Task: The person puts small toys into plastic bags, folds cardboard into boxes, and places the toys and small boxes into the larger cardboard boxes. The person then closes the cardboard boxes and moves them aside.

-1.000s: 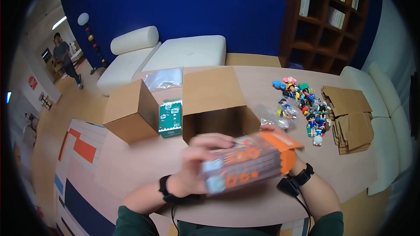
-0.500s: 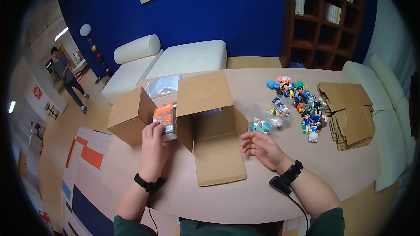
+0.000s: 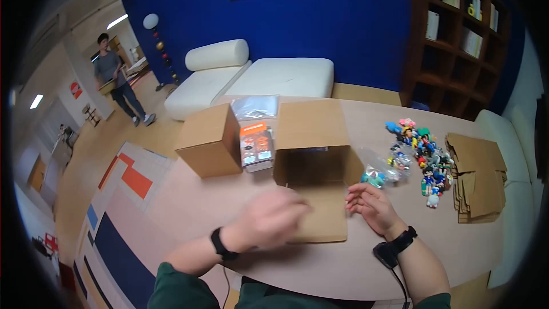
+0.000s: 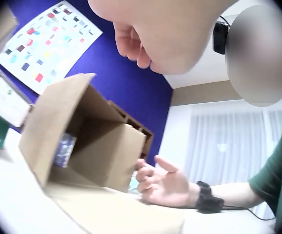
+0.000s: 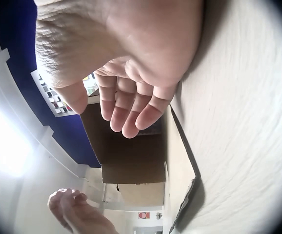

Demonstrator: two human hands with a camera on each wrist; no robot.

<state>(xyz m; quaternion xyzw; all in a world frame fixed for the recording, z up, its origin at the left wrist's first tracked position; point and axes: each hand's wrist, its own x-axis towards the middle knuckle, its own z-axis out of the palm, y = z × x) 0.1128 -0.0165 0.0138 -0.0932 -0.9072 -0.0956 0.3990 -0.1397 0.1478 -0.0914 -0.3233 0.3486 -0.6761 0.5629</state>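
An open cardboard box (image 3: 311, 126) lies on its side, its mouth toward me and its lower flap (image 3: 326, 223) flat on the table. My left hand (image 3: 269, 217), blurred, hovers over that flap's left side, fingers loosely curled and holding nothing. Beside the right edge of the flap rests my right hand (image 3: 372, 206), palm turned inward, fingers slightly bent around nothing. A small orange-and-grey printed package (image 3: 255, 146) stands left of the box. Inside the box, a purple printed pack (image 4: 64, 150) shows in the left wrist view.
A closed carton (image 3: 209, 140) stands at the left, with clear plastic bags (image 3: 254, 107) behind. Toy figures (image 3: 432, 166), some bagged, lie to the right beside flattened cardboard (image 3: 477, 174). A person (image 3: 111, 74) stands in the far left background.
The orange-and-grey package went from both hands to the spot between the carton and open box, where the left hand released it. That hand then moved right, over the flap.
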